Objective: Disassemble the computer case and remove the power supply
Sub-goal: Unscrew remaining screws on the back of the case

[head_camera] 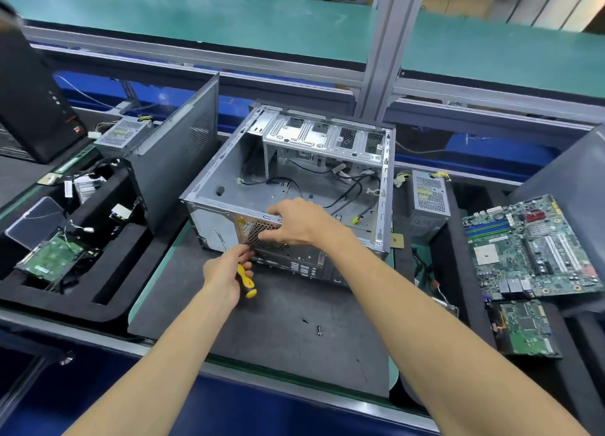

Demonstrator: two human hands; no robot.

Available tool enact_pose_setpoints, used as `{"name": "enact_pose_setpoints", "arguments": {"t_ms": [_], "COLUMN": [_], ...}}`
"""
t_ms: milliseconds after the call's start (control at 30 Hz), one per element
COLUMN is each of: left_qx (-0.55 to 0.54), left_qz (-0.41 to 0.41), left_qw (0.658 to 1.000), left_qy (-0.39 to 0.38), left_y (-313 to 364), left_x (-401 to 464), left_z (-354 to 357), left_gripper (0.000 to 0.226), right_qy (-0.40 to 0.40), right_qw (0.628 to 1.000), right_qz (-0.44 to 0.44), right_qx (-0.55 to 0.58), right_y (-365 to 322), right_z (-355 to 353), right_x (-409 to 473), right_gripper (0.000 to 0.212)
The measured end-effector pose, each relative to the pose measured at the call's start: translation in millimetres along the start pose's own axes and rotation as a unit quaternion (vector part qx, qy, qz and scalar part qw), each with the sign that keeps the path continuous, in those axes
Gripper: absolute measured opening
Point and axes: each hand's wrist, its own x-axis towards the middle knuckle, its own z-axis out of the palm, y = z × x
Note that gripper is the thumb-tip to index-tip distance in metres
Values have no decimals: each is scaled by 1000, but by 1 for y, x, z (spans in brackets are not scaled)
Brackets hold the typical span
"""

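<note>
Open computer case [294, 186] on desk [278, 337], right hand [294, 222] gripping its rear fan grille [262, 237], left hand [226, 272] clutching yellow screwdriver [246, 281]; risk: loose screws [312, 326] may roll away.

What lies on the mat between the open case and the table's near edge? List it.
Head view: two loose dark screws lie on the grey mat, in front of the case; the rest looks bare.

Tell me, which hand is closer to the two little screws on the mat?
Left. The left hand, holding the screwdriver, is just up and left of the screws. The right hand is farther up, on the case.
</note>
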Motion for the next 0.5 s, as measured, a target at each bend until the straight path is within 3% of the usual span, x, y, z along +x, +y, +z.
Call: {"name": "enact_pose_setpoints", "arguments": {"t_ms": [500], "left_qx": [33], "left_qz": [-42], "left_qw": [999], "left_qy": [6], "left_y": [13], "left_x": [1], "left_z": [0], "left_gripper": [14], "right_qy": [2], "right_qw": [999], "right_qz": [46], "right_qx": [-3], "right_y": [-7], "right_z": [2], "right_x": [-4], "right_gripper": [56]}}
